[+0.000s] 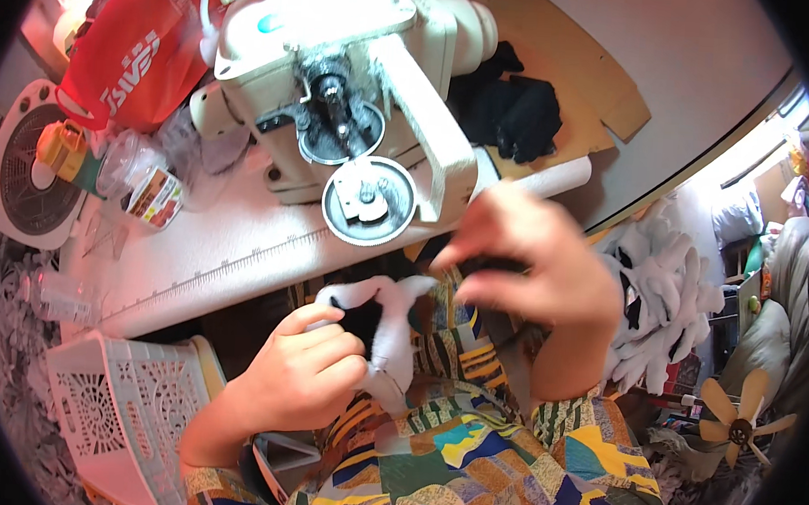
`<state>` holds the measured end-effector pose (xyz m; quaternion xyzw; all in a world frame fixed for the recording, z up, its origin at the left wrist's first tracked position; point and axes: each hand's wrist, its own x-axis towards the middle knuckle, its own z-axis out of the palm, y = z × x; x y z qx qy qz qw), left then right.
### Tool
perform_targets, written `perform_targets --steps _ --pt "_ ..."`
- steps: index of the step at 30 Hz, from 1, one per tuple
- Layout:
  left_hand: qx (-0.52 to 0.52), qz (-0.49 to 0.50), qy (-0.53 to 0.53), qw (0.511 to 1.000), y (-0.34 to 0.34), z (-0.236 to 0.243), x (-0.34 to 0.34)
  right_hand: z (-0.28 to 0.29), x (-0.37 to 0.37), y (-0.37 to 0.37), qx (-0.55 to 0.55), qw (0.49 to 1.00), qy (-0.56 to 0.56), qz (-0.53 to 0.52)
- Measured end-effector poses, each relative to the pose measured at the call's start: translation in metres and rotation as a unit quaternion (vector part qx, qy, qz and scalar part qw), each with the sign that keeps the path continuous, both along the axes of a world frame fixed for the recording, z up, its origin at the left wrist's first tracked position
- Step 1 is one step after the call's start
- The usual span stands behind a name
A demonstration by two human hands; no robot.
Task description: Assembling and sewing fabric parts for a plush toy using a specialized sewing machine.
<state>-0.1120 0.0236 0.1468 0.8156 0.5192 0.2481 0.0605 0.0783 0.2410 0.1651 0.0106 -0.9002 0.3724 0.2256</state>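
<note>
My left hand (309,372) is closed on a piece of white fluffy cloth (392,340), pinching it between thumb and fingers over my lap. The cloth is bent into a loop, with dark material showing by its upper edge. To its right, my right hand (524,260) is blurred by motion; its thumb and forefinger are apart with nothing visible between them. The forefinger's tip is close to the cloth's upper right end. Just beyond both hands stands a cream-coloured sewing machine (331,91) with two round metal discs (369,201) at its front.
A ruler strip (227,269) runs along the table's front edge. Black cloth (515,116) lies on cardboard (587,69) behind the machine. At left are a red bag (149,42), fan (40,161), plastic tub (132,166) and white basket (126,411). White pieces (666,296) are heaped at right.
</note>
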Motion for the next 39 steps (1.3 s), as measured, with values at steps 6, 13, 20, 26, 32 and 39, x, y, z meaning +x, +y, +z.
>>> perform_targets --steps 6,13,20,26,32,39 --pt "0.022 -0.021 -0.095 0.995 0.011 -0.028 -0.007 -0.016 0.024 0.101 0.146 0.872 -0.042 -0.465" --pt "0.055 0.028 -0.134 0.989 0.013 -0.034 -0.007 -0.026 0.014 0.126 0.021 0.906 0.05 -0.419" --pt "0.114 0.095 -0.151 0.977 0.043 -0.043 0.016 -0.007 0.034 0.05 -0.326 0.909 0.0 -0.261" --pt "0.02 0.172 -0.252 0.952 0.076 -0.05 0.046 -0.035 0.021 0.005 -0.399 0.889 -0.144 -0.171" --pt "-0.142 0.216 -0.443 0.858 0.074 -0.066 0.056 -0.054 0.012 -0.012 -0.341 0.913 -0.138 -0.174" --pt "-0.186 0.179 -0.647 0.717 0.068 -0.092 0.05 -0.069 0.004 -0.016 -0.494 0.853 -0.054 -0.155"
